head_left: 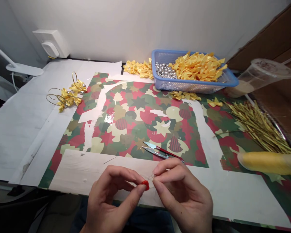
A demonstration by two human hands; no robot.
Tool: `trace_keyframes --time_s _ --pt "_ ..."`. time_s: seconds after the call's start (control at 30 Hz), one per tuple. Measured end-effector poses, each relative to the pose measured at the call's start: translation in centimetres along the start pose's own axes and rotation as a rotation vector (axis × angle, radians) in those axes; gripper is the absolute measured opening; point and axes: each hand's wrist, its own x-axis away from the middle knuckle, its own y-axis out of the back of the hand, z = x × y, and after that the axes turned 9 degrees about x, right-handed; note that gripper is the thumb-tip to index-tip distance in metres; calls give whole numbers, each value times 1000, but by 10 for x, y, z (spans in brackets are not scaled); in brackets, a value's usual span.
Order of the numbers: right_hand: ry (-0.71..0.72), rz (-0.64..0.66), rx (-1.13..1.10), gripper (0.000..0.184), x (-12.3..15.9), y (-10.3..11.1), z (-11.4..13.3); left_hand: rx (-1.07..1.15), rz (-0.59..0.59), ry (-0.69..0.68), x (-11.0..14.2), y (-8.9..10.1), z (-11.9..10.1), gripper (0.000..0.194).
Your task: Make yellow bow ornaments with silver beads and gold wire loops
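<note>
Near the front edge of the table, my left hand (116, 197) pinches a small, round red piece (145, 185) between thumb and forefinger. Just to its right, my right hand (184, 194) is closed, thumb against fingertips, on a thin pale strand (150, 177) that runs to the red piece. Whether this strand is thread or fine wire, I cannot tell. Beyond my right hand lie thread snips (157, 150) with a red handle, their blades apart and pointing left. A thin dark needle-like bit (110, 160) rests on the white paper beyond my left hand.
A blue basket (196, 85) holds yellow ribbon bows and silver beads. More yellow bows (138, 68) lie beside it. Bow-trimmed gold rings (68, 97) sit at left. On the right are a plastic cup (264, 77), gold-green stems (259, 126) and a yellow thread spool (269, 162).
</note>
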Motion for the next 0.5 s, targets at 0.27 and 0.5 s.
trace_keyframes --time_s 0.27,0.5 --pt "184 -96 -15 24 -4 4 5 168 -131 299 3 -10 -11 22" --pt "167 -73 -60 24 -4 4 5 181 -125 332 2 -11 -13 25"
